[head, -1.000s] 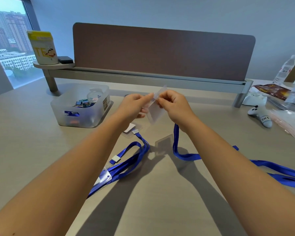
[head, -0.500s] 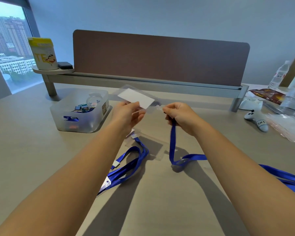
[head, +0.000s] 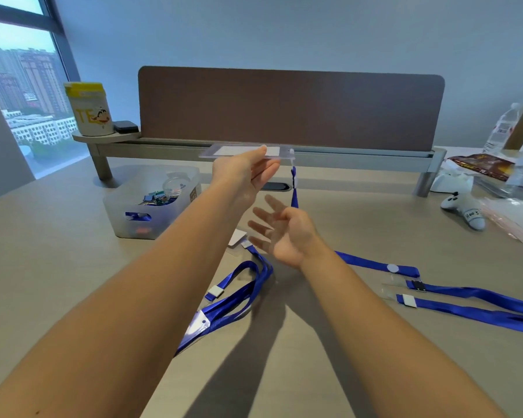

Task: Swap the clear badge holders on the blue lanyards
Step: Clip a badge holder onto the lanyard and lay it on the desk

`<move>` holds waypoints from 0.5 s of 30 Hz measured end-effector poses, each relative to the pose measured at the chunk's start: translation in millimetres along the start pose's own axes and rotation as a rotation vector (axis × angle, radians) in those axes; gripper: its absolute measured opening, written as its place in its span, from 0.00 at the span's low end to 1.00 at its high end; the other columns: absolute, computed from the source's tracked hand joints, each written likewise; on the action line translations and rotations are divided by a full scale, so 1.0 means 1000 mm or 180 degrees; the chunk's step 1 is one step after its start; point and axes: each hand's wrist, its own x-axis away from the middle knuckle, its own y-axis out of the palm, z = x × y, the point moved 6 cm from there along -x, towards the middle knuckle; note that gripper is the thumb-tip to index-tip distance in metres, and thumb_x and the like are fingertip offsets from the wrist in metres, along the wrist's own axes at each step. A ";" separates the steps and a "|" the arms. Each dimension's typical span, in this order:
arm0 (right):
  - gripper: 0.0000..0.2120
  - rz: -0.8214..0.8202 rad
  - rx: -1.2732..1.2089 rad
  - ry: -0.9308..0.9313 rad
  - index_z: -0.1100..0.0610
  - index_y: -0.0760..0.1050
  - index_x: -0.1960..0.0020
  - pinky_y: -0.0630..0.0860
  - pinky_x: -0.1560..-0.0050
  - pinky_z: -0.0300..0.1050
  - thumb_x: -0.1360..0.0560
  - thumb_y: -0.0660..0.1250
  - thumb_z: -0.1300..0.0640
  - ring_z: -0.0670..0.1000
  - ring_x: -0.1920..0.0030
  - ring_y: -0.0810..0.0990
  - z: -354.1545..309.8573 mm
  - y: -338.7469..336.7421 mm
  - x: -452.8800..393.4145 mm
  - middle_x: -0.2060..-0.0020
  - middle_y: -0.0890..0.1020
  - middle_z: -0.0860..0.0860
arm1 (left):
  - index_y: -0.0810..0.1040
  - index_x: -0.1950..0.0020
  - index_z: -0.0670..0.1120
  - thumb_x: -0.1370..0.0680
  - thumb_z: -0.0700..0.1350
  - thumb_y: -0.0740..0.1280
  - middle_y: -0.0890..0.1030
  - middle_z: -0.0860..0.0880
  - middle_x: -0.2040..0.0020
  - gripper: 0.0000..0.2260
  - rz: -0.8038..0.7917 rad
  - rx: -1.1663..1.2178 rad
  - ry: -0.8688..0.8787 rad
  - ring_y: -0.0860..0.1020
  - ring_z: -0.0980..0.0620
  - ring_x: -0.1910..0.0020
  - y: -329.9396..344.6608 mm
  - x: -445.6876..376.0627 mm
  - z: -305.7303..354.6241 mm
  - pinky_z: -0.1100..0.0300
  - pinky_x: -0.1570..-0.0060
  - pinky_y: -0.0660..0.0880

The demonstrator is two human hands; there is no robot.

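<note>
Left hand (head: 246, 171) raised, forearm stretched forward, thumb and fingers pinched on a clear badge holder (head: 239, 152) held flat. Right hand (head: 284, 233) lower, palm turned leftward, fingers spread and loose, gripping nothing, forearm angled inward above the tabletop (head: 58, 267).

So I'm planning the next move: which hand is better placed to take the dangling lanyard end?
Probably the right hand: it is open, empty, beside the lanyard end. The left hand holds the badge holder.
</note>
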 end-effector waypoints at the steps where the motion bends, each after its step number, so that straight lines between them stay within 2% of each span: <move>1: 0.26 -0.0053 -0.0220 -0.0066 0.50 0.61 0.28 0.66 0.42 0.53 0.24 0.47 0.64 0.56 0.41 0.69 -0.002 0.002 -0.002 0.42 0.72 0.53 | 0.75 0.54 0.39 0.25 0.40 0.65 0.80 0.44 0.63 0.04 -0.0020 0.0103 -0.0072 0.81 0.54 0.69 -0.003 -0.001 -0.001 0.70 0.75 0.78; 3: 0.28 -0.0084 -0.0484 -0.0218 0.46 0.57 0.26 0.65 0.41 0.52 0.24 0.48 0.64 0.56 0.40 0.68 -0.006 0.005 -0.007 0.38 0.70 0.53 | 0.75 0.56 0.39 0.25 0.41 0.65 0.80 0.44 0.63 0.05 0.0063 0.0201 -0.0136 0.81 0.54 0.69 -0.013 -0.006 -0.003 0.69 0.72 0.78; 6: 0.30 0.0148 -0.0690 -0.0569 0.47 0.53 0.25 0.63 0.37 0.53 0.24 0.49 0.67 0.57 0.35 0.68 -0.016 0.004 -0.009 0.30 0.66 0.54 | 0.74 0.60 0.39 0.25 0.40 0.66 0.80 0.44 0.63 0.05 0.0376 0.0285 -0.0020 0.81 0.53 0.66 -0.029 -0.016 -0.004 0.68 0.71 0.79; 9: 0.31 0.0415 -0.0783 -0.0786 0.49 0.51 0.24 0.58 0.28 0.55 0.24 0.50 0.68 0.59 0.28 0.62 -0.031 -0.009 -0.012 0.28 0.64 0.55 | 0.75 0.53 0.37 0.25 0.39 0.66 0.79 0.44 0.63 0.05 0.0657 0.0038 0.0141 0.81 0.53 0.66 -0.038 -0.031 -0.009 0.67 0.69 0.79; 12: 0.23 0.0692 -0.0655 -0.0693 0.57 0.57 0.26 0.60 0.29 0.52 0.21 0.53 0.60 0.56 0.28 0.64 -0.049 -0.031 -0.018 0.31 0.67 0.53 | 0.74 0.44 0.36 0.25 0.38 0.65 0.79 0.45 0.63 0.11 0.0675 -0.0160 0.0156 0.80 0.53 0.66 -0.034 -0.048 -0.019 0.67 0.71 0.79; 15: 0.19 0.1220 -0.0668 -0.0722 0.61 0.67 0.33 0.64 0.32 0.48 0.21 0.55 0.54 0.54 0.32 0.69 -0.074 -0.061 -0.022 0.32 0.70 0.54 | 0.71 0.39 0.36 0.24 0.37 0.65 0.79 0.42 0.56 0.14 0.0535 -0.0251 0.0079 0.79 0.52 0.66 -0.020 -0.064 -0.032 0.68 0.74 0.78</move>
